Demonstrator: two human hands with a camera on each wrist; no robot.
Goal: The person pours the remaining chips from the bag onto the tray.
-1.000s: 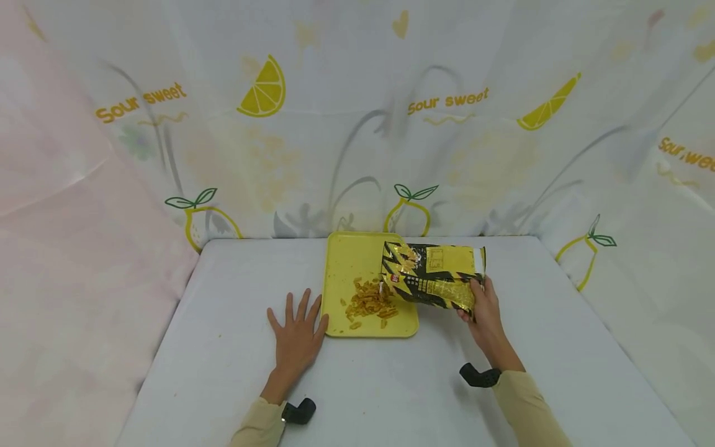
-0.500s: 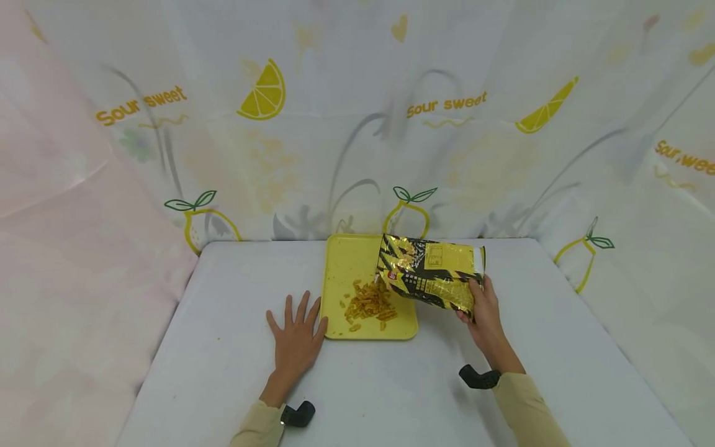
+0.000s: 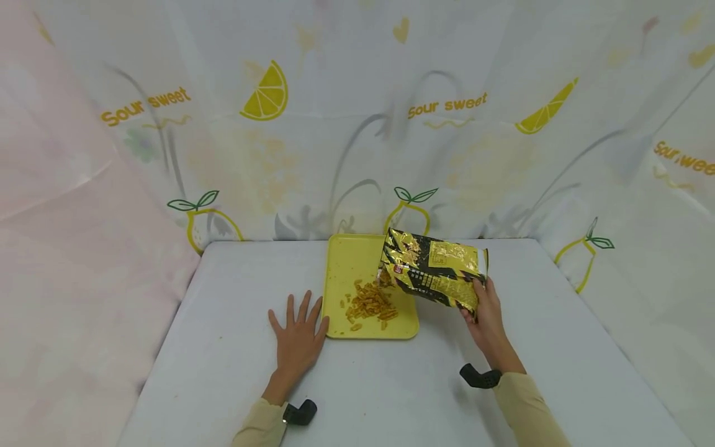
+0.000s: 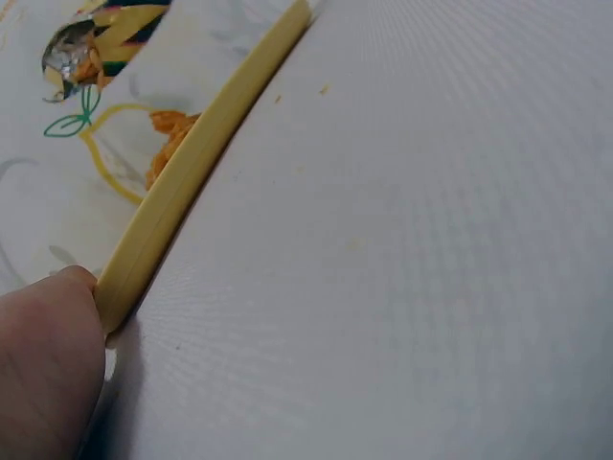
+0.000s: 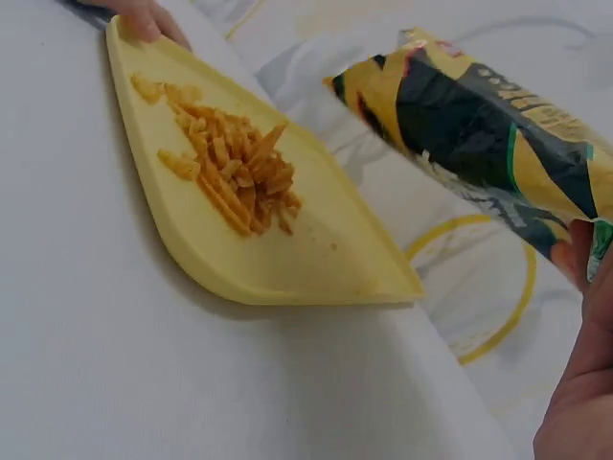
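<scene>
My right hand (image 3: 487,316) grips the bottom corner of a black-and-yellow snack bag (image 3: 430,266), which tilts over the right side of a yellow tray (image 3: 342,261). The bag's mouth faces left, and orange pieces show inside it in the left wrist view (image 4: 88,63). On the tray lies a heap of orange chip-like sticks (image 3: 370,303), seen closer in the right wrist view. My left hand (image 3: 297,341) lies with its fingers spread on the table, its thumb touching the tray's left edge.
A white-covered table (image 3: 368,397) carries the tray near its back edge. Small crumbs dot the cloth to the left. Behind stands a printed curtain (image 3: 335,143) with lemons and lettering. Both wrists wear a black device (image 3: 300,411).
The bag's open end has risen and the bag tilts more steeply in my right hand. My left hand and the tray keep their places.
</scene>
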